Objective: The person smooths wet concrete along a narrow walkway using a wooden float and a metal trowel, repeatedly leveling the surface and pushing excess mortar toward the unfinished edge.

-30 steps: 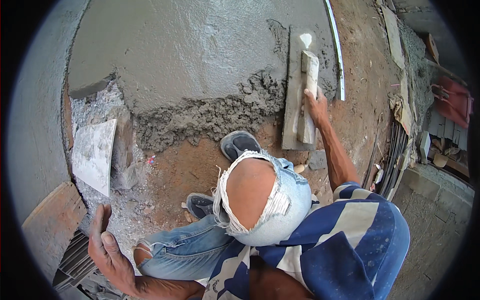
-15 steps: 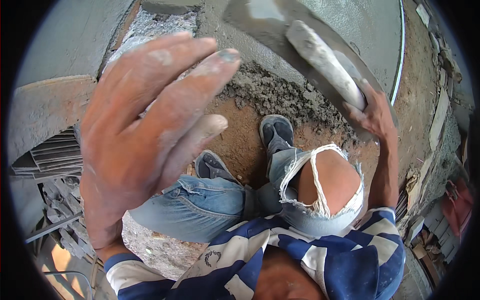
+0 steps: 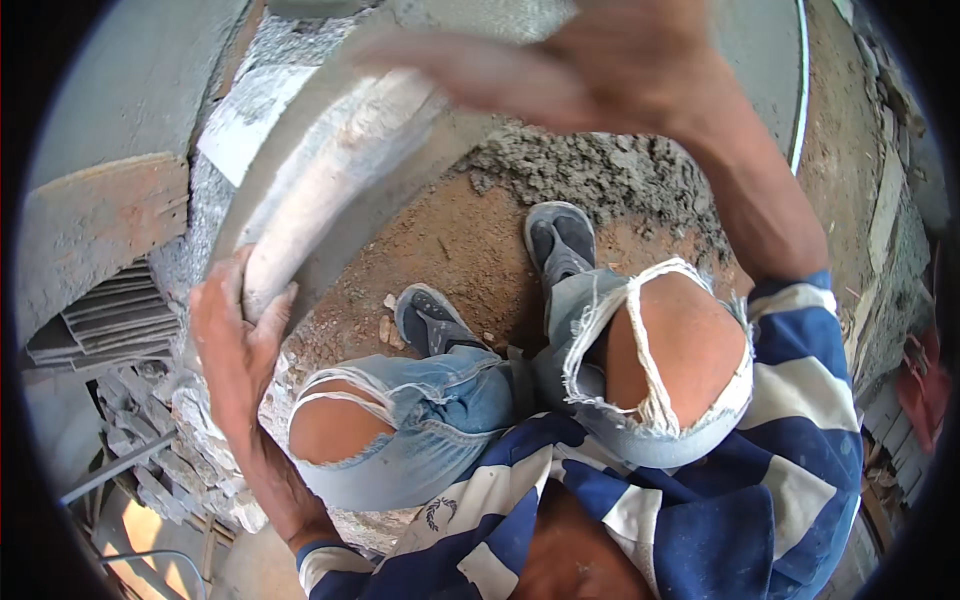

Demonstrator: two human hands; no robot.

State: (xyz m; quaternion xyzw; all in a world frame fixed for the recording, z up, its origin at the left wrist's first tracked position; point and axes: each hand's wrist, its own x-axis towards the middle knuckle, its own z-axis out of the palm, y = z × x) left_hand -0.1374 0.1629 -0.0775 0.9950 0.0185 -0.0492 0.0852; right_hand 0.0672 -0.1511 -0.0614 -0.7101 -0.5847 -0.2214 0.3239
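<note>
My left hand is closed round the near end of the pale, cement-caked handle of a long grey trowel. The trowel slants from lower left to upper right, its wide blade lying behind the handle. My right hand, blurred and partly cut off by the top edge, is at the trowel's far end. One of its digits stretches left across the handle's top; the other fingers are hard to make out. Whether it touches the trowel I cannot tell. Beyond spreads smooth wet cement, with a crumbly mortar heap along its near side.
My shoes stand on brown soil between the mortar and my bent knees. At left are a board, stacked thin tiles and broken rubble. Scrap wood and a red item lie at right.
The trowel has passed from my right hand to my left and swung leftward. My left hand, open before, now grips its handle; my right hand has let go and moved up and left.
</note>
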